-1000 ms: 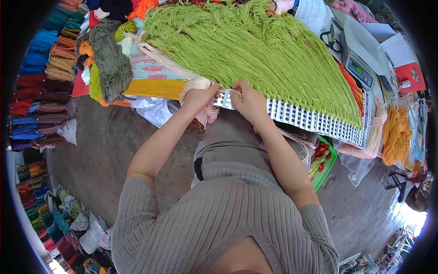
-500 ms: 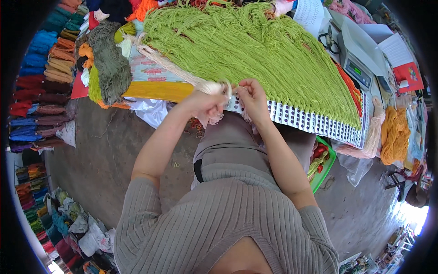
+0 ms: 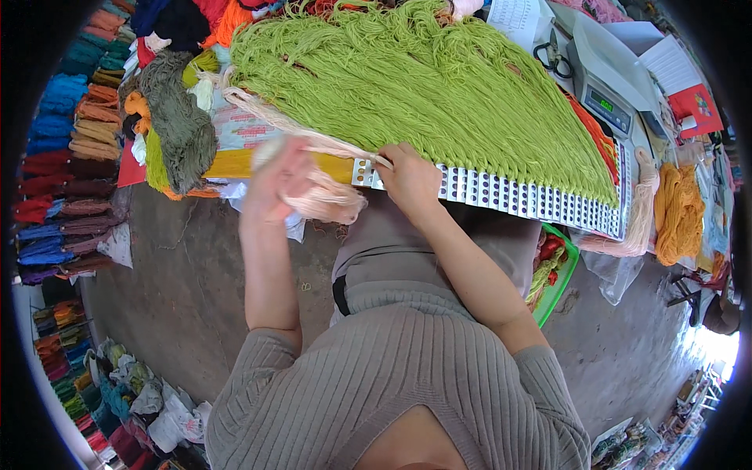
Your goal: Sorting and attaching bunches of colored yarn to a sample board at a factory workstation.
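A loose bundle of pale peach yarn hangs from my left hand, which is blurred by motion but appears closed around it. My right hand is closed at the table's near edge, its fingers pinching pale strands that stretch left. Just under and beside it lies a white card strip with rows of dark-rimmed holes. Many lengths of lime-green yarn are knotted along that strip and spread away across the table. A long pale hank runs along the green yarn's left side.
A yellow strip edges the table at left, near a grey-green hank. Scissors and a digital scale stand at far right. Orange-yellow yarn hangs at right. A green basket sits below the table edge.
My left hand has swung left, away from my right hand, drawing the pale yarn out. My right hand has moved slightly left and turned its back upward.
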`<state>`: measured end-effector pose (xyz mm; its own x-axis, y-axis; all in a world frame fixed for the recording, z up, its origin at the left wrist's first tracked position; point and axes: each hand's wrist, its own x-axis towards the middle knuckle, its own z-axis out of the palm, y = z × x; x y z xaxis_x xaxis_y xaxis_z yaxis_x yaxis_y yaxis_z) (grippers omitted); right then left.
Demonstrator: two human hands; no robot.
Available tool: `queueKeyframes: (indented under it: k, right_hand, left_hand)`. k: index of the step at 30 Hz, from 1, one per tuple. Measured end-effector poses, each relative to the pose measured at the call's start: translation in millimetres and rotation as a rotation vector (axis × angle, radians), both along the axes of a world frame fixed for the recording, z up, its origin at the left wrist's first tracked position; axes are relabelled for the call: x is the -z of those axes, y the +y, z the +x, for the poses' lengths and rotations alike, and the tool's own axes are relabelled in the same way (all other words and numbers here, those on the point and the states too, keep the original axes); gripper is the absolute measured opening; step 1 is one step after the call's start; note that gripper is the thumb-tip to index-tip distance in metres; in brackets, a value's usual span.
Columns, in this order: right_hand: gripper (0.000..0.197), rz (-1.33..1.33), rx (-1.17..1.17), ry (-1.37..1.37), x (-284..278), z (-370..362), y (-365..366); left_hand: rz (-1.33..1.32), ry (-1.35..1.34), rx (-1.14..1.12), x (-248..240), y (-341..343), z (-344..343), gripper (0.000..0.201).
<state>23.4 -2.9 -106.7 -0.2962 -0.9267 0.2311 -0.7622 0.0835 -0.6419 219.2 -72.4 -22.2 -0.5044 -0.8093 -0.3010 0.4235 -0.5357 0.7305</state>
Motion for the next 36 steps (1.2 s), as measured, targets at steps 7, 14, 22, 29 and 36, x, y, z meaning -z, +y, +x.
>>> queueKeyframes:
  k: [7,14,22,29,36]
  right_hand:
    - [0.016,0.006,-0.009,-0.046,0.6,0.8,4.7]
    - [0.012,-0.135,0.125,-0.248,14.1,-9.0,6.4]
    - [0.03,-0.065,0.07,-0.065,15.8,-1.0,6.3]
    - [0.035,-0.016,0.055,0.07,-0.6,4.7,6.5]
    - [0.034,0.023,0.059,0.04,-0.7,4.7,6.4]
  left_hand:
    - [-0.447,-0.398,-0.66,-14.1,-60.6,91.9,0.027]
    - [-0.983,-1.291,0.075,42.5,-7.9,-15.9,0.036]
    - [-1.402,-1.77,0.136,58.8,-14.0,-31.3,0.028]
    - [-1.432,-1.617,0.128,54.4,-14.0,-27.9,0.032]
    - [-1.646,-1.296,0.166,101.7,-9.9,-37.6,0.022]
